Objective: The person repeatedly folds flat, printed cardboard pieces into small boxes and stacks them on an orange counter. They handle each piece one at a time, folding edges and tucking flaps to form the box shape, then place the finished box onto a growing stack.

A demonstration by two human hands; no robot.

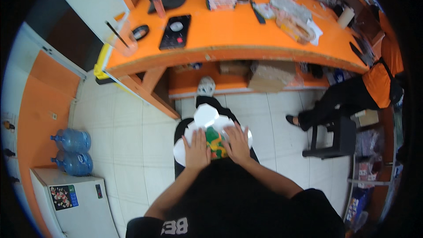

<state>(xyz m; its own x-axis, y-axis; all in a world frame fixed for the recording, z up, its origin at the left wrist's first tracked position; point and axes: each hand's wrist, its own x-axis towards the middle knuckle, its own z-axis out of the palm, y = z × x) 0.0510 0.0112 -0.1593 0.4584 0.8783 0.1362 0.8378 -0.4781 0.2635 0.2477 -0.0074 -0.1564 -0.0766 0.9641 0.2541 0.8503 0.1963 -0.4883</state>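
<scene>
1. On the lap, in the head view, lies the white piece, with rounded flaps reaching forward and out to both sides.
2. Between the two hands, at its middle, shows a green, yellow and orange patch; whether it is printed on or a separate thing, I cannot tell.
3. The left hand lies just left of the patch, its fingers straight, pointing forward, laid on the white piece and clenched on nothing.
4. The right hand lies just right of it, its fingers likewise released and flat, angled forward and leftward.
5. The patch's long axis seems to run away from the body, its near end leaning slightly right. The right hand looks marginally nearer, with its thumb at the patch's edge.
6. Beyond the white piece, well apart from both hands, stands the orange bench.
</scene>
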